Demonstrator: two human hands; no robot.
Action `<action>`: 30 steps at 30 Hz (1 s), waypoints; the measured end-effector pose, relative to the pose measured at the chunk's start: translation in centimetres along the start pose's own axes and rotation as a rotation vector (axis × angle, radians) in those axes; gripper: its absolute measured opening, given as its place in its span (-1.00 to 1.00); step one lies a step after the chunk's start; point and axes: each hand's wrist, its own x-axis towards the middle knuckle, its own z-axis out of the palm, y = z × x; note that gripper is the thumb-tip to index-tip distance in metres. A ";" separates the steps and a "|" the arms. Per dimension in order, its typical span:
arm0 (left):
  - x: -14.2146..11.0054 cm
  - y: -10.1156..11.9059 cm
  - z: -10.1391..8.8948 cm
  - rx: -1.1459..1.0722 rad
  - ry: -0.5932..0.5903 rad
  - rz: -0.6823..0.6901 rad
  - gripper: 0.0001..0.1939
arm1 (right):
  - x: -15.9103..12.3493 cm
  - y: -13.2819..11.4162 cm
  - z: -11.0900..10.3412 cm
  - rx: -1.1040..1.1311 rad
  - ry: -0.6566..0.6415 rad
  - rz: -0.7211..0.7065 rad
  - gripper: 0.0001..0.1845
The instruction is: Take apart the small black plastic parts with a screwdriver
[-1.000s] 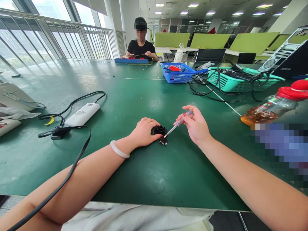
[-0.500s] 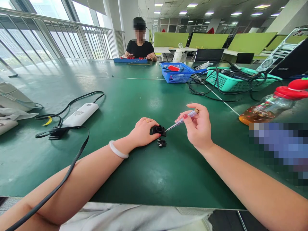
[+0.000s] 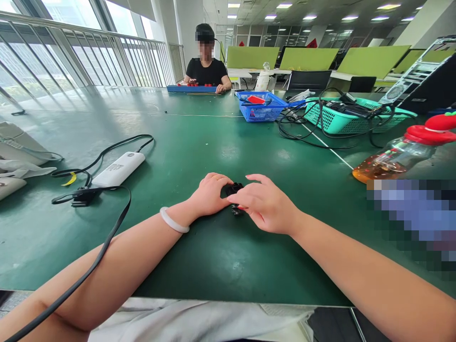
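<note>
Thumb and fingers of the left hand (image 3: 213,194) are wrapped around the black block (image 3: 235,186), which sits at the centre of the head view, on the green table (image 3: 192,266). From the right, the right hand (image 3: 269,206) reaches across, its fingers bent and partly covering the block; whether they pinch anything, I cannot tell. Just below the block in the frame lies a small black clip (image 3: 235,210), close by the right hand's lower fingertips.

At the left wrist is 1 white bracelet (image 3: 174,221). Left of centre lie a white box (image 3: 119,169) and a black cable (image 3: 123,213), which runs down over the left forearm to the lower left corner. At upper centre, 1 person (image 3: 205,71) sits behind a blue bar (image 3: 192,89) bearing red pieces. Toward the upper right stand 2 baskets, blue (image 3: 261,114) and green (image 3: 333,121); at the right edge, a red-lidded bottle (image 3: 388,161).
</note>
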 end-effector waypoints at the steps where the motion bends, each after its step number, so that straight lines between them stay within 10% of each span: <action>1: 0.0 0.0 0.0 0.002 0.001 0.002 -0.64 | -0.1 0.2 0.1 0.027 0.028 0.025 -0.54; 8: 0.2 0.0 -0.1 0.014 -0.034 -0.022 -0.59 | -1.9 3.5 0.5 0.346 0.508 0.737 -0.74; 13: 0.2 0.2 -0.2 0.012 -0.047 -0.048 -0.56 | -2.9 5.7 1.6 0.499 0.638 0.964 -0.77; 23: 0.3 0.0 -0.2 -0.013 -0.045 -0.041 -0.55 | -1.3 2.4 0.1 0.126 0.267 0.553 -0.72; 30: 0.1 0.1 -0.2 -0.003 -0.035 -0.028 -0.59 | -1.1 1.3 -0.2 0.022 0.471 0.442 -0.66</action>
